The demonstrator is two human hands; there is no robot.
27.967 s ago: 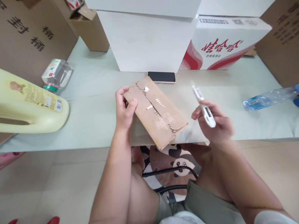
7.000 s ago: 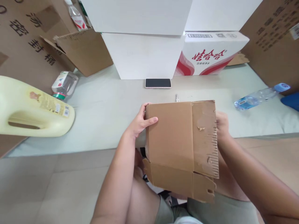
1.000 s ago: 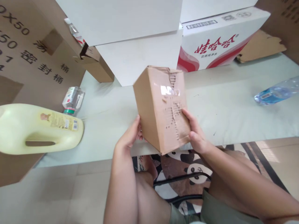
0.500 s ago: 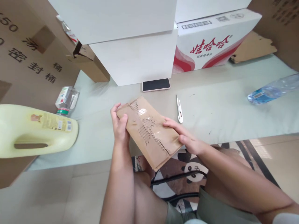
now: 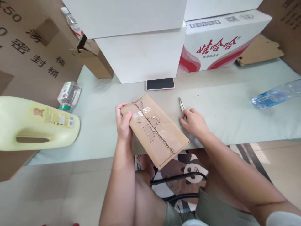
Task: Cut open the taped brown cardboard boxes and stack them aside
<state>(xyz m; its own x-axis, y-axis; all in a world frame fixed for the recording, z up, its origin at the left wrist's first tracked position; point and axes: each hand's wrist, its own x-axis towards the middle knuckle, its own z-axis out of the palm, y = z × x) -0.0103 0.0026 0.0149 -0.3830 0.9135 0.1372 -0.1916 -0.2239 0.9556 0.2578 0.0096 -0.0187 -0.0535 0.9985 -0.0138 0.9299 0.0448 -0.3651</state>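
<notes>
A flat brown cardboard box (image 5: pixel 162 125) with a taped seam and torn patches lies tilted over the front edge of the table. My left hand (image 5: pixel 124 122) is closed on its upper left corner, thumb on top and fingers round the edge. To the right of the box, my right hand (image 5: pixel 194 122) has its fingers closed around the handle of a white utility knife (image 5: pixel 181 104). The knife's metal tip points away from me, and most of its handle is hidden by the fingers.
Beyond the box lies a phone (image 5: pixel 160 84) against stacked white cartons (image 5: pixel 141 56). On the left are a pale yellow jug (image 5: pixel 56 125), a clear bottle (image 5: pixel 68 95) and a small open carton (image 5: pixel 101 64). A water bottle (image 5: pixel 272 95) lies at the right.
My right hand has let go of the cardboard box, moved up and right, and taken hold of the utility knife. The left hand keeps its hold on the box.
</notes>
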